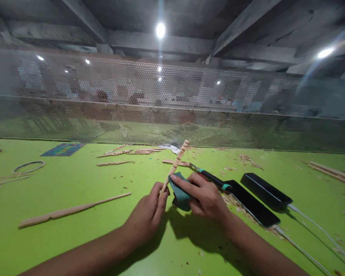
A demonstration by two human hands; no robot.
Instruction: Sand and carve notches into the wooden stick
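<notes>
My left hand (148, 211) is closed around the lower end of a carved wooden stick (176, 163), which tilts up and away to the right with grooves cut near its far end. In my right hand (207, 195) is a folded piece of dark green sandpaper (180, 193), its index finger pressing it against the stick's side. Just beyond the right hand lies a utility knife (209, 177) with a black and teal handle. A longer carved stick (71, 210) rests on the table left of my hands.
A smartphone (253, 203) and a black power bank (266, 189), both with white cables, lie on the right. More carved sticks (115, 163), wood shavings (248, 160), a tape ring (28, 167) and a patterned sheet (62, 149) are spread on the green table. A perforated metal screen (161, 115) borders its back.
</notes>
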